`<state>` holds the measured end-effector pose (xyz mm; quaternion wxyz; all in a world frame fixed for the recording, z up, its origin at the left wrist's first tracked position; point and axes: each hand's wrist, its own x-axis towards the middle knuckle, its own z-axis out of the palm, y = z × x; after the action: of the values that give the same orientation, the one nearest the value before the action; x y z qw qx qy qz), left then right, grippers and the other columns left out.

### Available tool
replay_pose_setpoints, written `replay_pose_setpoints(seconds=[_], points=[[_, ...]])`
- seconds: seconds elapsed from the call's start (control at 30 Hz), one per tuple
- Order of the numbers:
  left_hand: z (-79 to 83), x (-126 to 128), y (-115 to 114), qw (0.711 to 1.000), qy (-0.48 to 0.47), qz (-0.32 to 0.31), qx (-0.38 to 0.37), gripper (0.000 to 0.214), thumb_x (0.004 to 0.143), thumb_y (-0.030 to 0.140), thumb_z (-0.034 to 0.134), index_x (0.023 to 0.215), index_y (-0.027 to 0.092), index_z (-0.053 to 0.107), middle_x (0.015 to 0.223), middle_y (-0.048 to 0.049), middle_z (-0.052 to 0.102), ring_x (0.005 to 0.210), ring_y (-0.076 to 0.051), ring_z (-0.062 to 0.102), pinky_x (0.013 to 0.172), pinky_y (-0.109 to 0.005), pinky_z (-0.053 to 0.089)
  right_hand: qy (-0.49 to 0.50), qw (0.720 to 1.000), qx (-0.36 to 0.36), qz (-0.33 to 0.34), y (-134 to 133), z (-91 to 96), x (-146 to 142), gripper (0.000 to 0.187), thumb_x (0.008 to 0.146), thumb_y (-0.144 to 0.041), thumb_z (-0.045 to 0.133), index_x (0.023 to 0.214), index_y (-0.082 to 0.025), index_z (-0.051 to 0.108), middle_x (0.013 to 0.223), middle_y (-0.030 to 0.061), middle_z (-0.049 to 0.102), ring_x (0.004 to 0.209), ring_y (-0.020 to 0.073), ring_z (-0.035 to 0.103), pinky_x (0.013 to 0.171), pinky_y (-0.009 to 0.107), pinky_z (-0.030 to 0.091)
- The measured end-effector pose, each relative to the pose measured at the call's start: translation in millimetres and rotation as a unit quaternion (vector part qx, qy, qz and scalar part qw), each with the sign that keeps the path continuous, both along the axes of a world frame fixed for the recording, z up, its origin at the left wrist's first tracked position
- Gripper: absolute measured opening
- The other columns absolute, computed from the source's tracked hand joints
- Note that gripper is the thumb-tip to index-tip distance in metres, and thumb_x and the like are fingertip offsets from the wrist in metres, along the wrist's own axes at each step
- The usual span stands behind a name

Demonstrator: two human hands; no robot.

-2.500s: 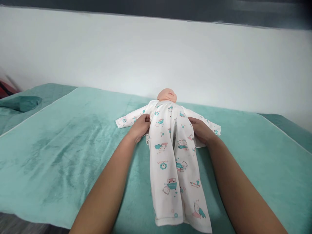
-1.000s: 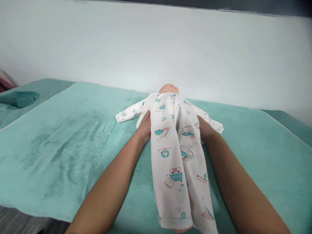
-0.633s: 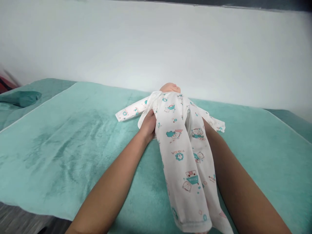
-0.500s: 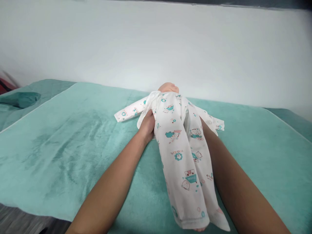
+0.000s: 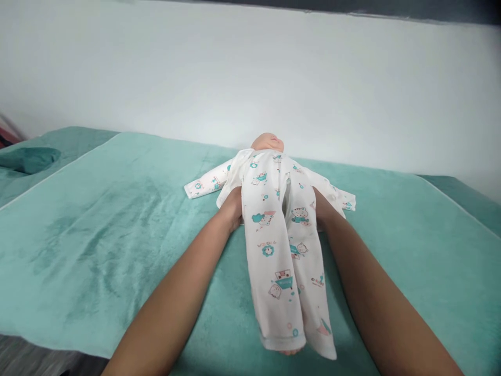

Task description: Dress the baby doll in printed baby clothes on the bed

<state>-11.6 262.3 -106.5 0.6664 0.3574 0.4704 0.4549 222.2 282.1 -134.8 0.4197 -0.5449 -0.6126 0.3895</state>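
A baby doll [image 5: 266, 142] lies on its back on a teal towel [image 5: 117, 219], head toward the wall. It wears a white printed sleepsuit [image 5: 279, 235] with teal and pink cartoon figures. My left hand [image 5: 231, 206] grips the doll's left flank at the waist, fingers tucked behind the cloth. My right hand [image 5: 321, 209] holds the opposite flank, mostly hidden by the suit. The suit's legs hang raised toward me, a toe showing at the hem. Both sleeves lie spread out sideways.
The towel covers a padded table that runs to a white wall [image 5: 250, 78] behind the doll. A folded dark teal cloth [image 5: 27, 158] lies at the far left. The towel's front edge is at the lower left, with grey floor beyond it.
The doll's legs swung to the right and lifted, then came back to the middle. My hands slid from the suit's sides to under the waist and stay gripping there.
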Motion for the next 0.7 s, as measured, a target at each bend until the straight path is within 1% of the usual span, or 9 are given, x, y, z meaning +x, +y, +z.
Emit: replay_pose_setpoints(seconds=[0.03, 0.1, 0.17, 0.23, 0.33, 0.43, 0.53, 0.63, 0.7], points=[[0.8, 0, -2, 1.0, -0.012, -0.008, -0.013, 0.011, 0.071, 0.025, 0.071, 0.073, 0.017, 0.064, 0.06, -0.0032, 0.061, 0.061, -0.02, 0.06, 0.066, -0.037, 0.053, -0.016, 1.0, 0.015, 0.013, -5, 0.0, 1, 0.027, 0.077, -0.033, 0.067, 0.102, -0.027, 0.074, 0.111, 0.0078, 0.075, 0.115, 0.0366, 0.062, 0.1, 0.05, 0.047], [2.5, 0, -7, 0.999, -0.037, -0.018, -0.026, 0.016, 0.073, 0.031, 0.072, 0.075, 0.017, 0.065, 0.06, -0.0037, 0.06, 0.063, -0.022, 0.061, 0.066, -0.038, 0.055, -0.058, 0.995, 0.072, 0.026, -18, -1.5, 2, 0.039, 0.076, -0.037, 0.07, 0.114, -0.029, 0.071, 0.127, 0.007, 0.069, 0.126, 0.0381, 0.055, 0.11, 0.053, 0.039], [4.3, 1, -12, 0.998, -0.052, -0.015, -0.021, 0.021, 0.078, 0.039, 0.069, 0.083, 0.019, 0.068, 0.061, -0.0049, 0.062, 0.07, -0.025, 0.063, 0.069, -0.041, 0.057, -0.097, 0.987, 0.119, 0.049, -35, -3.6, -1, 0.053, 0.074, -0.043, 0.073, 0.125, -0.03, 0.065, 0.137, 0.0065, 0.062, 0.133, 0.0383, 0.049, 0.116, 0.054, 0.033], [6.3, 4, -17, 0.997, -0.07, -0.01, -0.023, 0.028, 0.084, 0.046, 0.063, 0.09, 0.02, 0.07, 0.065, -0.0067, 0.065, 0.076, -0.027, 0.065, 0.072, -0.044, 0.058, -0.124, 0.98, 0.133, 0.075, -54, -4.8, -5, 0.062, 0.075, -0.044, 0.074, 0.134, -0.032, 0.059, 0.14, 0.0063, 0.059, 0.137, 0.0369, 0.045, 0.117, 0.053, 0.032], [9.5, 7, -27, 0.991, -0.133, -0.021, -0.018, 0.039, 0.089, 0.053, 0.055, 0.099, 0.019, 0.072, 0.076, -0.01, 0.071, 0.086, -0.031, 0.067, 0.077, -0.048, 0.058, -0.202, 0.96, 0.164, 0.107, -75, -3.7, -14, 0.063, 0.078, -0.04, 0.073, 0.138, -0.034, 0.055, 0.142, 0.0077, 0.057, 0.137, 0.0366, 0.043, 0.116, 0.052, 0.033], [11.5, 6, -38, 0.98, -0.196, -0.036, -0.009, 0.052, 0.089, 0.061, 0.052, 0.111, 0.018, 0.071, 0.09, -0.0131, 0.075, 0.095, -0.033, 0.068, 0.083, -0.049, 0.058, -0.295, 0.929, 0.204, 0.094, -88, -1.8, -19, 0.058, 0.082, -0.039, 0.067, 0.138, -0.028, 0.056, 0.143, 0.0124, 0.055, 0.133, 0.0399, 0.045, 0.11, 0.057, 0.036], [9.5, 0, -48, 0.966, -0.251, -0.053, -0.03, 0.06, 0.091, 0.063, 0.048, 0.122, 0.016, 0.066, 0.102, -0.0136, 0.075, 0.103, -0.033, 0.068, 0.091, -0.048, 0.056, -0.341, 0.91, 0.222, 0.075, -92, -1.3, -22, 0.044, 0.089, -0.034, 0.057, 0.132, -0.023, 0.062, 0.131, 0.0156, 0.062, 0.121, 0.038, 0.054, 0.1, 0.054, 0.044], [3.4, -9, -59, 0.959, -0.28, -0.04, -0.031, 0.059, 0.094, 0.058, 0.045, 0.129, 0.014, 0.062, 0.108, -0.0129, 0.075, 0.108, -0.031, 0.068, 0.099, -0.048, 0.052, -0.36, 0.893, 0.25, 0.106, -93, -1.8, -22, 0.029, 0.091, -0.025, 0.05, 0.108, -0.02, 0.073, 0.11, 0.0149, 0.071, 0.105, 0.0339, 0.063, 0.092, 0.049, 0.049], [-1.5, -15, -67, 0.959, -0.283, -0.021, -0.015, 0.056, 0.095, 0.054, 0.047, 0.131, 0.013, 0.061, 0.111, -0.0125, 0.075, 0.11, -0.031, 0.068, 0.103, -0.047, 0.05, -0.353, 0.886, 0.272, 0.126, -94, -1.7, -22, 0.025, 0.089, -0.022, 0.052, 0.096, -0.02, 0.076, 0.102, 0.0136, 0.073, 0.1, 0.0331, 0.065, 0.089, 0.048, 0.051]])
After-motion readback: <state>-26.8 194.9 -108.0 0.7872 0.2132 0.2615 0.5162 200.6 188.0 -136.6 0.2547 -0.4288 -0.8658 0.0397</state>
